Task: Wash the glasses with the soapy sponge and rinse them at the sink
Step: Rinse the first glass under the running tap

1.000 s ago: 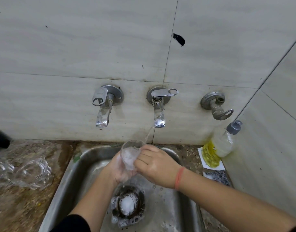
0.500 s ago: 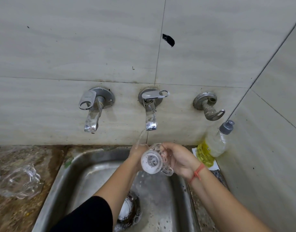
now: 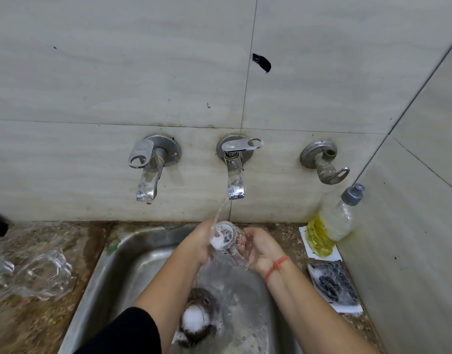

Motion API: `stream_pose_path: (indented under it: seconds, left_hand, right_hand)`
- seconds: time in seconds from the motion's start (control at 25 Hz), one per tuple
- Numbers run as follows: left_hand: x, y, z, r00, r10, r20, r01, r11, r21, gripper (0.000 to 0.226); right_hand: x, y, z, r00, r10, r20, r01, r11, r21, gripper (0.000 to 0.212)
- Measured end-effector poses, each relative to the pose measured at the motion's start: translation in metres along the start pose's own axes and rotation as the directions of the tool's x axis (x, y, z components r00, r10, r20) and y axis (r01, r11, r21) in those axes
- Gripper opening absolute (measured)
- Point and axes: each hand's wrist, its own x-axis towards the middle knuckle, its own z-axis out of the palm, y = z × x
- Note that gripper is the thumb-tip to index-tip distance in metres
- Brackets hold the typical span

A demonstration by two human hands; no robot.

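The clear, round glass (image 3: pixel 227 241) is tipped on its side above the steel sink (image 3: pixel 98 274), one end towards the camera and dabbed with white foam, right under a thin stream of water (image 3: pixel 221 212). The right hand (image 3: pixel 263 247) curls round its body; the left hand (image 3: pixel 199 245) touches the other side, but its fingers are hidden, so I cannot tell its grip. The water falls from the middle tap (image 3: pixel 235 175) of three dull metal ones on the pale tiled wall (image 3: pixel 117 72). Below, foam sits in the round drain (image 3: pixel 195 320). On the speckled stone table (image 3: pixel 28 330) left of the sink lie two more clear glasses (image 3: pixel 42 274). On the right are one plastic bottle (image 3: pixel 331 226) of yellow liquid with a grey cap and one dark, sudsy sponge (image 3: pixel 332 283).
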Motion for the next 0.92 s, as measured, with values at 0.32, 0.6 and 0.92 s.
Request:
stream_pose_path:
  seconds: [0.32, 0.6, 0.92]
  left_hand:
    - [-0.003, -0.008, -0.021, 0.983, 0.099, 0.156, -0.143, 0.942, 0.304, 0.040]
    - [-0.006, -0.021, -0.036, 0.971, 0.159, 0.181, -0.172, 0.983, 0.064, 0.050]
    - [-0.011, -0.025, -0.050, 0.965, 0.190, 0.178, -0.179, 0.981, -0.075, 0.038]
  right_hand:
    - [0.021, 0.015, 0.007, 0.998, 0.020, -0.067, -0.023, 0.999, -0.047, 0.022]
    - [0.004, 0.017, 0.021, 0.999, 0.036, -0.028, -0.036, 0.999, 0.018, 0.032]
    - [-0.017, 0.017, 0.039, 0.995, -0.096, -0.001, 0.096, 0.993, -0.069, 0.034]
